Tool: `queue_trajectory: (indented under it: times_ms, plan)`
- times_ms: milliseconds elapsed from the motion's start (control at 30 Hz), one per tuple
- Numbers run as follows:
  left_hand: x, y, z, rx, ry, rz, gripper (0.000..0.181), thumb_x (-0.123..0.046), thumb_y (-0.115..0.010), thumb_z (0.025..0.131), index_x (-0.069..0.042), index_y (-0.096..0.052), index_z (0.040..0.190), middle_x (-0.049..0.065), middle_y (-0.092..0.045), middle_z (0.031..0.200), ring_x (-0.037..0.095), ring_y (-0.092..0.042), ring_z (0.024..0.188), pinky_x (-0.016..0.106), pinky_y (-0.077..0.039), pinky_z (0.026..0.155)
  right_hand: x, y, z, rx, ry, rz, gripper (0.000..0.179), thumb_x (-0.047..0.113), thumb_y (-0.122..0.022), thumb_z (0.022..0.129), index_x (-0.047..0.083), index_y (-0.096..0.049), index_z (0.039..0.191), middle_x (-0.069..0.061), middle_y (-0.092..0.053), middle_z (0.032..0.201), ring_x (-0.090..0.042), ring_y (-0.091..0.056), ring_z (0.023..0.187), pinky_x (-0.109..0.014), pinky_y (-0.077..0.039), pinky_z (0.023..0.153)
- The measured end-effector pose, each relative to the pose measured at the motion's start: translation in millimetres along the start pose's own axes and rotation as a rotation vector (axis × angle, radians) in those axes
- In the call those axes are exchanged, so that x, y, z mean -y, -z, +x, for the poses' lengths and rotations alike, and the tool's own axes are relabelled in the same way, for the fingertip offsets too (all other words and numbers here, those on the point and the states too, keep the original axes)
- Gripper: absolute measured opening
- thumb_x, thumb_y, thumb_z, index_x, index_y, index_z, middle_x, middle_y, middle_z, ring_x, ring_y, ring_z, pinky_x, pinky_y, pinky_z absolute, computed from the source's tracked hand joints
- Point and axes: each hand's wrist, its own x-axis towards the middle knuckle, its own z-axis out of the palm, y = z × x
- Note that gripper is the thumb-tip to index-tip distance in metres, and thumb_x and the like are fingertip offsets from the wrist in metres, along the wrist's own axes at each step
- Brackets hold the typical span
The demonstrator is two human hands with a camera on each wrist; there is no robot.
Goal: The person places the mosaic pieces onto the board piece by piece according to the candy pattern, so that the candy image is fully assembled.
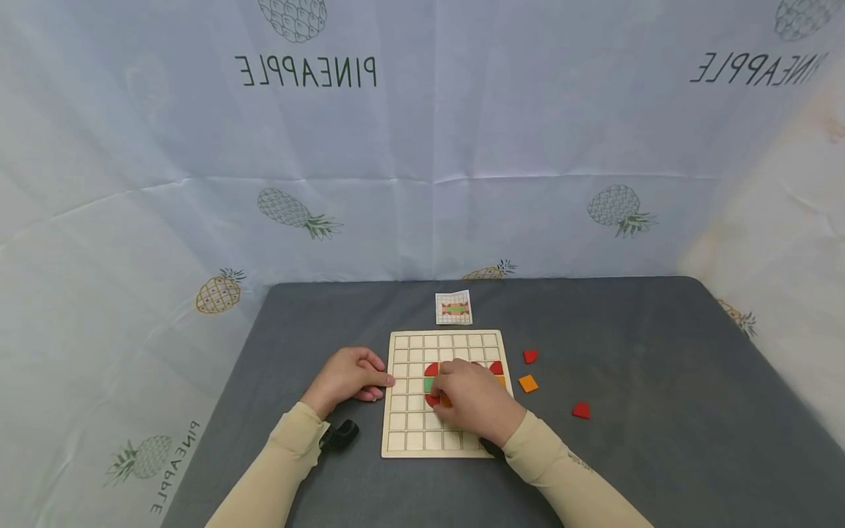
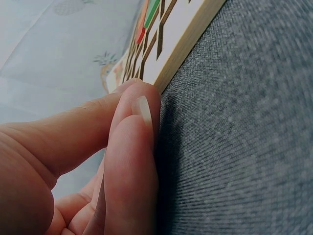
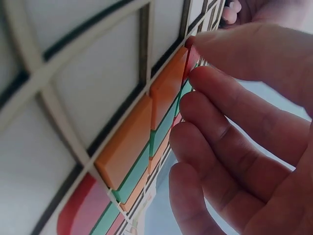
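Observation:
A wooden grid board (image 1: 403, 422) lies on the table with red, orange and green pieces in its squares. My left hand (image 1: 350, 378) is at the board's left edge, thumb overlapping the rim and curled fingers beside it (image 2: 132, 147). Over the board's middle, my right hand (image 1: 475, 396) has its thumb and index fingertips at a red quarter-round piece (image 3: 191, 58); the other fingers are bent and hold nothing. Orange squares (image 3: 128, 142) sit in a row beside that piece, with green pieces (image 3: 132, 171) behind them. The hand hides part of the pattern in the head view.
Right of the board lie two loose red pieces (image 1: 531, 356) (image 1: 581, 410) and an orange square (image 1: 528, 383). A small pattern card (image 1: 454, 308) stands behind the board on the dark table (image 1: 647, 352). A pineapple-print cloth (image 1: 429, 147) hangs around the back and sides.

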Motion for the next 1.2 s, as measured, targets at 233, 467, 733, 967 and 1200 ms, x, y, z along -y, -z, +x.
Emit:
queue_trajectory:
  times_ms: [233, 467, 733, 967, 1200]
  plan:
    - [-3.0, 0.0, 1.6, 0.001, -0.01, 0.006, 0.038, -0.022, -0.096, 0.083, -0.006, -0.07, 0.104, 0.009, -0.076, 0.08, 0.016, -0.075, 0.067, 0.032, -0.065, 0.064, 0, 2, 0.5, -0.023, 0.013, -0.023, 0.006, 0.018, -0.088, 0.088, 0.018, -0.083, 0.088, 0.008, -0.063, 0.082, -0.007, -0.054, 0.074, -0.023, -0.051, 0.065]
    - [-1.3, 3.6, -2.0, -0.014, -0.001, 0.016, 0.039, -0.023, -0.097, 0.082, -0.006, -0.07, 0.104, 0.009, -0.076, 0.08, 0.017, -0.075, 0.066, 0.032, -0.065, 0.064, -4, 10, -2.3, -0.045, -0.028, 0.033, 0.009, 0.025, -0.089, 0.09, 0.018, -0.082, 0.089, 0.007, -0.063, 0.082, -0.006, -0.053, 0.074, -0.021, -0.048, 0.062]
    - [1.2, 1.6, -1.4, -0.014, 0.018, 0.011, 0.038, -0.022, -0.097, 0.082, -0.006, -0.071, 0.104, 0.009, -0.078, 0.083, 0.017, -0.076, 0.068, 0.031, -0.066, 0.065, -63, 32, -26.1, -0.117, -0.281, 0.023, 0.012, 0.027, -0.087, 0.093, 0.019, -0.08, 0.086, 0.007, -0.063, 0.08, -0.008, -0.052, 0.071, -0.025, -0.049, 0.06]
    - [-0.4, 1.7, -3.8, -0.024, 0.021, 0.016, 0.038, -0.021, -0.097, 0.081, -0.006, -0.071, 0.104, 0.009, -0.078, 0.083, 0.017, -0.075, 0.067, 0.031, -0.065, 0.064, -117, 55, -54.4, -0.153, -0.498, 0.054, 0.017, 0.027, -0.085, 0.095, 0.011, -0.082, 0.097, -0.005, -0.072, 0.094, -0.018, -0.065, 0.079, -0.043, -0.062, 0.072]
    - [-0.8, -2.6, -1.3, -0.016, 0.022, 0.022, 0.038, -0.023, -0.097, 0.082, -0.006, -0.072, 0.104, 0.008, -0.078, 0.084, 0.016, -0.076, 0.068, 0.03, -0.065, 0.064, -137, 56, -64.6, -0.079, -0.582, 0.104, 0.024, 0.031, -0.083, 0.096, 0.008, -0.082, 0.102, -0.009, -0.076, 0.099, -0.021, -0.068, 0.082, -0.045, -0.063, 0.075]
